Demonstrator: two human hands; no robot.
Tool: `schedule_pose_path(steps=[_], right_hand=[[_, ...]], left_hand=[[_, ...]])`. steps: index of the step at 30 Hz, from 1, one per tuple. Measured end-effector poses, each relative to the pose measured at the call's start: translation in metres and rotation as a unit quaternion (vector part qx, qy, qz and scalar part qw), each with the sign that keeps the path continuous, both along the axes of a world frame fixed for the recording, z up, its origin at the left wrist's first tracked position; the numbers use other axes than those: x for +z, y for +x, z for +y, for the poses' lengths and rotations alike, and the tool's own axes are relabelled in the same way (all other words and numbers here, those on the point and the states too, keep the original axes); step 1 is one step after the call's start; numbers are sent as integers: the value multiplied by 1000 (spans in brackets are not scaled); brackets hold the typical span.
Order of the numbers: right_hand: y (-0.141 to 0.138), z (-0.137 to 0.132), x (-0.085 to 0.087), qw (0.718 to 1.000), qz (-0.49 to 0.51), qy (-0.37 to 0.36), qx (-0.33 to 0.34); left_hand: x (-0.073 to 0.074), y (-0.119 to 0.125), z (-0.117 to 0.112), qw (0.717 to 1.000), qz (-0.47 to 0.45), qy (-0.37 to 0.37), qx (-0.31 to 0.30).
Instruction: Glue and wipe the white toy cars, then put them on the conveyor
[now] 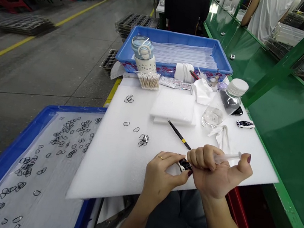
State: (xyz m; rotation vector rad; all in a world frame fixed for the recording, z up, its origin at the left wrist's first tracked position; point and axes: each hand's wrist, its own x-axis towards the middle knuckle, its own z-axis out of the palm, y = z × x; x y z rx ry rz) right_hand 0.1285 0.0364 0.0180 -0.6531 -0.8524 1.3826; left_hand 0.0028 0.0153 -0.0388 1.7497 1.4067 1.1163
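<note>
two hands meet: left hand (160, 173) pinches a black part (184, 165), right hand (214, 173) grips a clear tool (229, 157).

blue tray (177, 38) | water flask (145, 54) | cotton swabs (148, 80) | clear bottle (223, 103) | brush (179, 134) | black rings (143, 140)

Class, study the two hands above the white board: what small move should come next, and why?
Probably tilt the right hand slightly so the clear tool meets the small black-and-white part. The left hand pinches that part over the white board, the right fist sits against it, and the tool's lower end is hidden.
</note>
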Motion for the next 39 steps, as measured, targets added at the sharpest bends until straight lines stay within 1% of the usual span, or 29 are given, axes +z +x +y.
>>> schedule_pose_path(steps=[4,7,10,16,22,25,28,30,31,33,34,35,37,38,39], right_hand=[[-2,-1,0,999,12,1,-29],[-3,-2,1,999,3,-1,-43],[-4,-3,3,999,-13,-6,-52],[-6,-4,7,998,-15,0,-64],[-9,-2,4,997,-23,11,-76],[-8,-7,4,995,-56,13,-79],[-5,-11,13,989,-130,10,-63],[-5,-1,22,985,-161,42,-49],[-6,9,25,984,-158,69,-52],[-12,39,28,979,-141,126,-70],[-16,57,26,977,-146,136,-77],[-19,73,23,973,-176,133,-75],[-18,97,15,956,-278,82,-45],[-14,101,11,947,-311,72,-38],[-7,99,7,937,-338,72,-46]], left_hand=[[-1,-1,1,1000,2,10,-3],[-2,0,1,1000,-1,18,1],[-3,0,1,1000,-2,25,5],[-4,1,1,999,0,37,10],[-5,1,1,999,0,33,8],[-5,1,1,1000,3,24,7],[-5,1,1,1000,15,8,-1],[-6,0,1,1000,22,10,-11],[-6,-1,0,999,27,18,-18],[-7,-4,-1,998,43,36,-39],[-7,-6,-2,996,53,42,-52],[-8,-8,-3,995,64,44,-64],[-9,-11,-4,992,83,43,-84],[-10,-12,-5,991,91,43,-90],[-11,-13,-6,990,99,43,-94]])
